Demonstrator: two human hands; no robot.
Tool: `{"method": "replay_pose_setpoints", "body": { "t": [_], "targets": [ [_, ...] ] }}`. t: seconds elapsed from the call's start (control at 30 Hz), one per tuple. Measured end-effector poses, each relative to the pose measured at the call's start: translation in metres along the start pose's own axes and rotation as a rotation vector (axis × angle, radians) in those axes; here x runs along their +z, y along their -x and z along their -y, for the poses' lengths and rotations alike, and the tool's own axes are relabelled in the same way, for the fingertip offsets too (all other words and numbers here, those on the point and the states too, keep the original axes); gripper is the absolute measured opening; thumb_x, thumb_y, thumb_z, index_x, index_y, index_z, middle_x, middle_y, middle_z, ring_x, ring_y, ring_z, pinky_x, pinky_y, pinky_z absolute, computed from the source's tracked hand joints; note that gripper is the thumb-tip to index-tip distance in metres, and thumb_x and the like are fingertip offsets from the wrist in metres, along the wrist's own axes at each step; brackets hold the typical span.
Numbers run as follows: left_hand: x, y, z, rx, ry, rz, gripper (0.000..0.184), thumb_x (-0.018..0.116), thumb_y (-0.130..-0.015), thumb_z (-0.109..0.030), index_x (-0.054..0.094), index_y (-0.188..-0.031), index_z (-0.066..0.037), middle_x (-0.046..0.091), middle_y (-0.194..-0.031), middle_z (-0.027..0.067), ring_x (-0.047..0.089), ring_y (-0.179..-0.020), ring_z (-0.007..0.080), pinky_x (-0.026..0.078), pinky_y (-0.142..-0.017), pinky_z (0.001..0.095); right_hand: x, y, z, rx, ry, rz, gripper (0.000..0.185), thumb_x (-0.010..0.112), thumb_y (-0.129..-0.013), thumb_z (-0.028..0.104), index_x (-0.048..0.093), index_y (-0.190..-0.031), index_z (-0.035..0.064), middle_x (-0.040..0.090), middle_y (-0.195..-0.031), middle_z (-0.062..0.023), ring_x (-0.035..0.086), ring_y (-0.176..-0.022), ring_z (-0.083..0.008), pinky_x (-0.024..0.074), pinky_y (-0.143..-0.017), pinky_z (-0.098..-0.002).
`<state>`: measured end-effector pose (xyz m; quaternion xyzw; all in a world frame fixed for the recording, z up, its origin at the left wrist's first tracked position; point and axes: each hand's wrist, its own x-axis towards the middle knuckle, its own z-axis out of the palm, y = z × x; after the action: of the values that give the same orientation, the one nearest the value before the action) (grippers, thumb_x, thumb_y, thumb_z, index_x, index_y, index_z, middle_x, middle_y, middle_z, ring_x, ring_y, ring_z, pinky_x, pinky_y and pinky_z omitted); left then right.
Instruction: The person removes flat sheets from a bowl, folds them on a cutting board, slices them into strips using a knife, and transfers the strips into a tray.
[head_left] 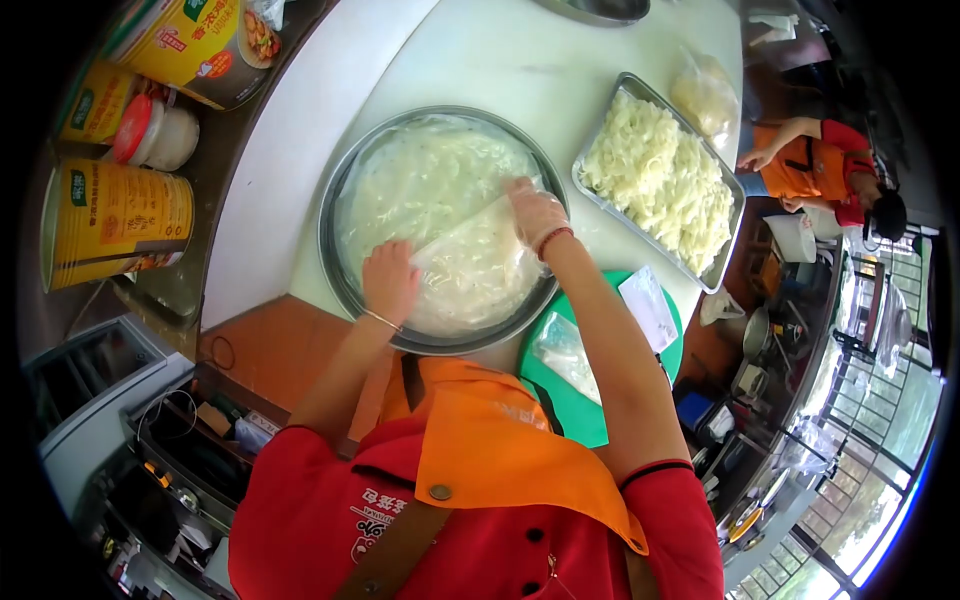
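A large round metal basin [332, 232] stands on the pale counter, with clear plastic film [470, 265] lying over the whitish, wet-looking contents. My left hand [392, 282], which looks bare, is closed on the film near the basin's lower left side. At the right side, my right hand [538, 215] wears a thin clear glove and also grips the film. A film edge runs slanting between my two hands. What lies beneath the film is blurred by its sheen and cannot be named.
Right of the basin is a metal tray [598, 197] of pale shredded strips [660, 170], beside a tied plastic bag [706, 97]. A green board [590, 425] carries plastic packets. Yellow tins [120, 222] line the left shelf. Another person [815, 165] stands at far right.
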<state>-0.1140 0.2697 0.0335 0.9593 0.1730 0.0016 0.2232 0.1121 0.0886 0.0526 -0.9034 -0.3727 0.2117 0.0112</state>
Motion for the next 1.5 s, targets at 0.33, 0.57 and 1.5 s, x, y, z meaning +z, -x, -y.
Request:
{"method": "replay_pose_setpoints", "body": {
  "t": [0.33,0.57,1.5],
  "targets": [
    [0.017,0.027,0.005,-0.085,0.235,0.105,0.018,0.066,-0.089,-0.02,0.057,-0.088,-0.005,0.062,-0.077,0.0191,0.06,-0.073,0.0404,0.046,-0.067,0.0494,0.013,0.033,-0.031,-0.069,-0.051,-0.012,0.017,0.051,-0.092,0.011,0.059,-0.106,0.0073,0.066,-0.099,-0.0178,0.065,-0.097,-0.0372,0.0528,-0.081,-0.0455],
    [0.0,0.038,-0.019,0.094,0.529,-0.006,0.016,0.063,-0.094,-0.018,0.063,-0.096,-0.002,0.063,-0.076,0.0201,0.061,-0.067,0.0381,0.046,-0.059,0.0418,-0.016,0.122,-0.042,-0.02,-0.166,-0.248,0.014,0.05,-0.091,0.01,0.055,-0.104,0.0066,0.066,-0.094,-0.0173,0.065,-0.09,-0.0376,0.0522,-0.078,-0.0473],
    [0.071,0.039,-0.227,1.325,0.424,0.41,0.018,0.069,-0.09,-0.023,0.062,-0.088,-0.006,0.068,-0.082,0.0089,0.066,-0.07,0.0273,0.052,-0.058,0.037,0.135,0.503,-0.081,0.955,-0.88,-0.909,0.008,0.062,-0.09,0.007,0.065,-0.095,0.003,0.065,-0.076,-0.0077,0.062,-0.068,-0.0164,0.0507,-0.062,-0.0317]
  ]
}}
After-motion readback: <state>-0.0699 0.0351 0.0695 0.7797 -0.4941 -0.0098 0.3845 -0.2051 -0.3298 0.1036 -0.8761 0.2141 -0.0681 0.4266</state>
